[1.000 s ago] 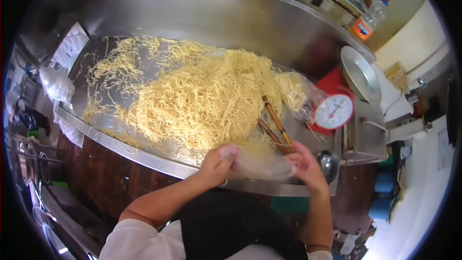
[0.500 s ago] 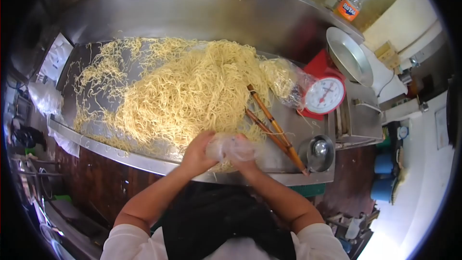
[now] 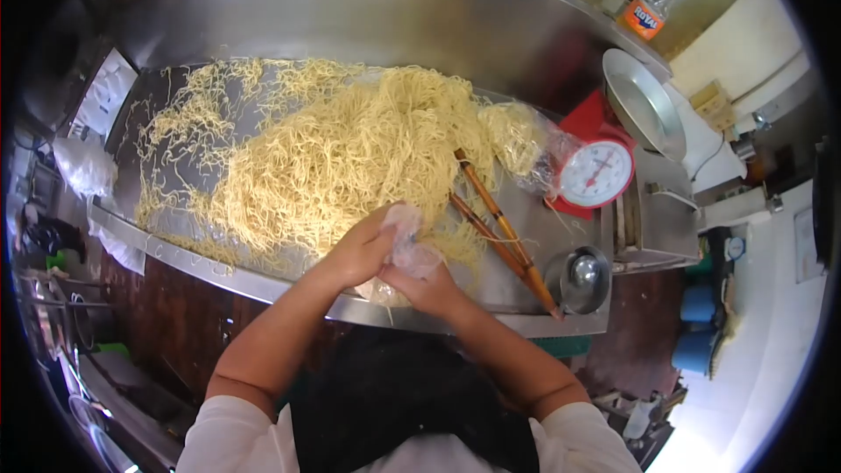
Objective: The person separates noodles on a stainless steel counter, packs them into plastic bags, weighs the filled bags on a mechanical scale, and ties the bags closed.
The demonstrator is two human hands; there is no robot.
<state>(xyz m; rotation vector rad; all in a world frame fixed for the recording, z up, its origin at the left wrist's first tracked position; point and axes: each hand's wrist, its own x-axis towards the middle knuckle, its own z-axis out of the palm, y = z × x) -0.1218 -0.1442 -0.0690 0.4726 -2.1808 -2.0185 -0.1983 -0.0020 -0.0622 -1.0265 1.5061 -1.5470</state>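
A thin clear plastic bag (image 3: 410, 245) is gripped between my two hands, low over the front edge of the steel table. My left hand (image 3: 361, 250) closes on its left side and my right hand (image 3: 427, 287) holds it from the lower right. Below them, a pale bulge that looks like noodles in plastic (image 3: 381, 292) shows in part; whether it belongs to the same bag I cannot tell. Just beyond my hands rises a big heap of yellow noodles (image 3: 324, 162), with loose strands trailing left.
Two long bamboo sticks (image 3: 504, 232) lie right of the heap. A plastic bag of noodles (image 3: 517, 136) rests against a red dial scale (image 3: 596, 173) with a metal pan (image 3: 644, 105). A steel bowl (image 3: 583, 278) sits at the front right corner. Plastic bags (image 3: 85, 166) hang at the left.
Both hands have moved slightly away from my body with the plastic bag. My left hand is now higher than the right, and the bag stands more upright and bunched between them.
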